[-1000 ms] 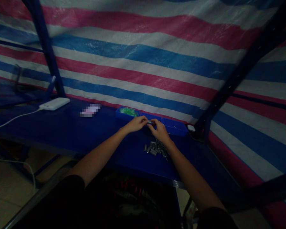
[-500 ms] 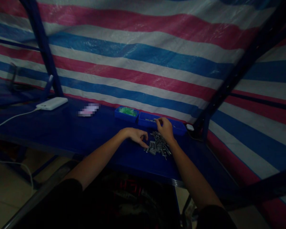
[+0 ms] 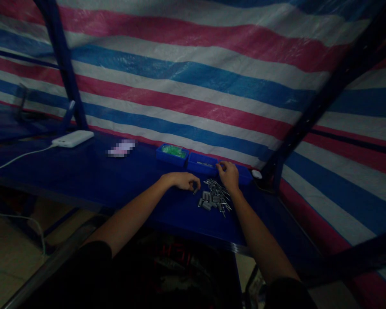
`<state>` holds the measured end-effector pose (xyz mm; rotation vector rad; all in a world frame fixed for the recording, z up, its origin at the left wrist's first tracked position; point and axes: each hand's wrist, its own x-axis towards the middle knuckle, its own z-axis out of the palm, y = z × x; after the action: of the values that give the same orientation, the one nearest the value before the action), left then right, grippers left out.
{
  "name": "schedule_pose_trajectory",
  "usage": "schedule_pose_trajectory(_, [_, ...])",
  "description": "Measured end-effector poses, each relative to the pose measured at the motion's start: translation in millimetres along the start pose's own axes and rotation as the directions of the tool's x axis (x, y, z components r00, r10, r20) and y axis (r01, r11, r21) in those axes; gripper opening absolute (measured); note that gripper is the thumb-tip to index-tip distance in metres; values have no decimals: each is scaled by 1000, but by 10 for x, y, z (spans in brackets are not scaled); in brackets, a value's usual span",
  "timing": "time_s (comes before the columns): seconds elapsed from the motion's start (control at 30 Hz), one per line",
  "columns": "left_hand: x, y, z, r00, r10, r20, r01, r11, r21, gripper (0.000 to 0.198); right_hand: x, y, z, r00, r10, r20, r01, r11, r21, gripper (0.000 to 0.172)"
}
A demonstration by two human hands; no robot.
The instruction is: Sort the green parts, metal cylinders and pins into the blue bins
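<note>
My left hand is closed in a pinch just left of the pile, holding a small dark grey cylindrical piece above the table. On the blue tabletop lie several short grey pieces mixed with thin shiny metal pins. My right hand is at the boundary of the middle blue bin and the right blue bin. Its thumb and fingers are curled together, and whatever they grip is too small and dark to name. A few light grey pieces lie in the middle bin.
A blue bin of green pieces stands left of the others. Farther left are a blurred pink-and-white item and a white device with a cable. A small white case sits by the right post. Striped sheeting hangs behind.
My left hand has lifted slightly from the pile with a grey piece in its fingers. My right hand has shifted right from over the middle bin toward the right bin.
</note>
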<state>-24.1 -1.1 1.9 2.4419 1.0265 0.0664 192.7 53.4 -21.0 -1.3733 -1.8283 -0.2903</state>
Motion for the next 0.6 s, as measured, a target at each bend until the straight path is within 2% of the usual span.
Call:
schedule_pose_trajectory(0.13, [14,-15,5,1000,13,9,-13,1000,-22,30,-12,-17,37,999,-12,39,15,998,-67,28])
schedule_pose_trajectory(0.27, [41,-34,16,992,111,67,-107,993,-58,28,-30,-78,45,997,-40,70,46,996,-77,31])
schedule_pose_trajectory(0.4, [38,-24,16,989,124,82,-118,990,-82,25,-35,-156,-31,999,-50,11,50,998,-43,28])
schedule_pose_trajectory(0.53, [8,-2,4,987,129,95,-117,985,-125,26,-35,-212,-156,996,-3,-87,-5,996,-95,26])
schedule_pose_trajectory(0.6, [-4,7,0,984,152,96,-136,979,-154,25,-42,-224,-207,999,-1,-49,-6,990,-141,24])
